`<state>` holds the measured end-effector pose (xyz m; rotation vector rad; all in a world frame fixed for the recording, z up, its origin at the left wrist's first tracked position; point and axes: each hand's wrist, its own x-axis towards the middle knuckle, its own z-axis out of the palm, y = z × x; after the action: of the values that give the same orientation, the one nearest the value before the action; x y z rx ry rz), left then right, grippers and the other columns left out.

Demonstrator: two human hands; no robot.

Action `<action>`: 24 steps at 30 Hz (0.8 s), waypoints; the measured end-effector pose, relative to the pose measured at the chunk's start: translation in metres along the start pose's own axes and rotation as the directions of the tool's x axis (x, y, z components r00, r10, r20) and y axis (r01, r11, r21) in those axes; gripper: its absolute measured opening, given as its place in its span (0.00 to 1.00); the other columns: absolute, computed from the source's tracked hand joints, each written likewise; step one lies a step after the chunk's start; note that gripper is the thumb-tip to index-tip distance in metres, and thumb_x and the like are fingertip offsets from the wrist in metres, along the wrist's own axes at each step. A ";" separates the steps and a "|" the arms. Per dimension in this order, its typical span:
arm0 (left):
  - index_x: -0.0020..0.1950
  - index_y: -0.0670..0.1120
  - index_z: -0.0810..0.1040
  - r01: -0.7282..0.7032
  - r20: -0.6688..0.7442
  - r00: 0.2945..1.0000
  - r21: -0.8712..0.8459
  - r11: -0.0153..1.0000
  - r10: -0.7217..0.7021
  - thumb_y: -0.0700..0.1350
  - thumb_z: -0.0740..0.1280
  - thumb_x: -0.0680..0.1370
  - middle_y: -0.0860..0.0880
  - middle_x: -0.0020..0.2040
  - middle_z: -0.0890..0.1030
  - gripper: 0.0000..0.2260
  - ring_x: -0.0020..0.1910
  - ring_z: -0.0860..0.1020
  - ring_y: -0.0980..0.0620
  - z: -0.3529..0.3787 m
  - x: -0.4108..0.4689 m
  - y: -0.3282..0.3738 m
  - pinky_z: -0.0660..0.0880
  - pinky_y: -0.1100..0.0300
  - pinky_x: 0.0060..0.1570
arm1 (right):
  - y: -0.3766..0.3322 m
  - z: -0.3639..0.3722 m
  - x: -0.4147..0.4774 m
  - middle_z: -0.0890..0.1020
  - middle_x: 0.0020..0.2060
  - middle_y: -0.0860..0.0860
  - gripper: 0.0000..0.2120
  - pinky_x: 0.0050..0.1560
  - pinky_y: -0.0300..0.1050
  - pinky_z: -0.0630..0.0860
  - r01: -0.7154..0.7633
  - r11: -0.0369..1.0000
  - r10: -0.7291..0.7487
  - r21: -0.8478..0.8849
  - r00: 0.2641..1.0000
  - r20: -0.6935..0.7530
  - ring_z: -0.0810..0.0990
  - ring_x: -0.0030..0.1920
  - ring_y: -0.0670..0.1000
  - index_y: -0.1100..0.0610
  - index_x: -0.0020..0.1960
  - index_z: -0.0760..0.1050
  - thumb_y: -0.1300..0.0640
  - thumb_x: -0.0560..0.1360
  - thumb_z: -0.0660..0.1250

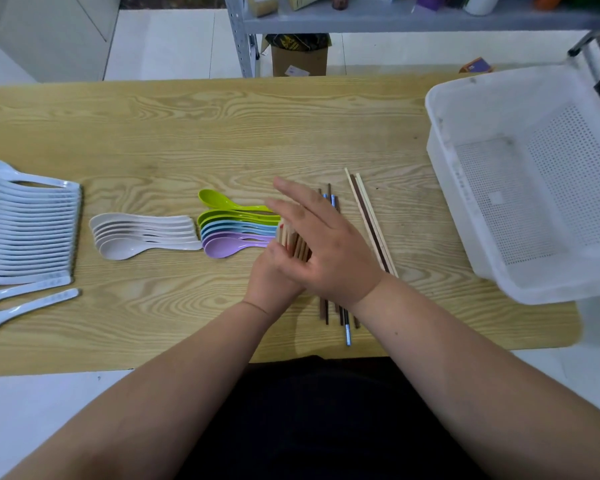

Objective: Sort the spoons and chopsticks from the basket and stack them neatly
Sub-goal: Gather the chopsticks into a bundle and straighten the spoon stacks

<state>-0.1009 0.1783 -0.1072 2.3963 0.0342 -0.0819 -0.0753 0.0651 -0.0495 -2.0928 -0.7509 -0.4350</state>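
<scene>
Just right of the frame's centre, a bundle of light and brown wooden chopsticks [293, 241] is held between both hands, above the pale wood-grain table [222, 133]. The left hand [272, 278] is closed on the bundle from below. Its thumb is laid against the sticks, and its fingers are hidden by the other hand. The right hand [329, 251] is laid flat over the top of the bundle with its fingers straight and slightly spread, so nothing is gripped by it.

Under the right wrist, a group of dark brown chopsticks [325, 313] lies on the table. Among them, a blue-tipped metal stick [347, 336] juts toward the lower edge. Just right of the hands, three long pale and brown chopsticks [369, 220] lie side by side on a slant. At the right edge of the frame, a white perforated plastic basket [444, 157] is seen, with its near corner past the table's edge.

Left of the hands, a nested stack of green, blue and purple plastic spoons [236, 230] is laid with its handles reaching to the bundle. Further left lies a nested stack of beige spoons [142, 233]. At the left edge, a long row of white spoons [25, 230] is lined up, and two loose white spoons [32, 299] lie below it.
</scene>
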 end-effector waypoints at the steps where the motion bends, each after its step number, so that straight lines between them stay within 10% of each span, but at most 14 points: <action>1: 0.67 0.39 0.74 -0.021 0.004 1.000 0.059 0.998 0.021 0.47 0.62 0.78 0.42 0.54 0.80 0.19 0.53 0.80 0.43 0.001 0.002 0.001 0.77 0.52 0.54 | 0.000 -0.002 0.002 0.74 0.69 0.63 0.23 0.72 0.48 0.68 0.003 1.000 -0.003 -0.017 1.000 -0.002 0.74 0.69 0.58 0.66 0.67 0.76 0.60 0.74 0.71; 6: 0.68 0.43 0.71 -0.148 0.084 0.987 0.135 0.980 0.138 0.54 0.55 0.76 0.40 0.59 0.79 0.24 0.56 0.80 0.40 0.010 0.011 -0.008 0.77 0.51 0.52 | 0.005 0.000 0.008 0.78 0.66 0.61 0.25 0.72 0.51 0.70 0.011 0.996 -0.006 -0.089 0.998 0.055 0.74 0.70 0.59 0.67 0.68 0.75 0.55 0.74 0.67; 11: 0.52 0.54 0.75 0.198 0.105 0.980 -0.369 0.908 -0.171 0.42 0.73 0.71 0.52 0.42 0.81 0.13 0.41 0.81 0.54 -0.002 0.011 -0.006 0.77 0.57 0.44 | 0.023 -0.026 0.021 0.77 0.67 0.52 0.25 0.71 0.45 0.67 -0.275 0.959 0.265 0.068 0.956 0.130 0.73 0.69 0.50 0.59 0.73 0.71 0.48 0.79 0.62; 15: 0.48 0.49 0.76 0.358 0.162 0.934 -0.428 0.830 -0.319 0.41 0.73 0.69 0.51 0.39 0.81 0.11 0.37 0.79 0.57 -0.014 0.020 -0.001 0.74 0.65 0.37 | 0.071 -0.042 -0.013 0.74 0.64 0.48 0.24 0.68 0.49 0.70 -0.780 0.613 0.787 -0.127 0.617 0.003 0.72 0.68 0.51 0.55 0.72 0.69 0.46 0.79 0.64; 18: 0.51 0.48 0.78 0.453 0.238 0.891 -0.433 0.780 -0.386 0.42 0.74 0.67 0.49 0.41 0.83 0.14 0.39 0.82 0.52 -0.014 0.020 -0.008 0.78 0.61 0.40 | 0.097 -0.045 -0.050 0.70 0.70 0.55 0.31 0.69 0.54 0.68 -0.816 0.353 0.933 -0.457 0.342 0.109 0.69 0.71 0.57 0.55 0.76 0.64 0.46 0.77 0.68; 24: 0.45 0.52 0.76 0.560 0.342 0.828 -0.450 0.696 -0.445 0.40 0.75 0.69 0.52 0.36 0.79 0.12 0.36 0.79 0.51 -0.013 0.006 -0.022 0.79 0.52 0.43 | 0.105 -0.042 -0.065 0.77 0.56 0.53 0.17 0.48 0.47 0.73 -0.813 0.276 0.960 -0.513 0.256 0.111 0.77 0.51 0.54 0.55 0.62 0.73 0.51 0.77 0.71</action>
<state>-0.0953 0.2038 -0.1129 1.7374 0.5578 -0.5173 -0.0579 -0.0403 -0.1242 -2.5786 0.5342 0.6299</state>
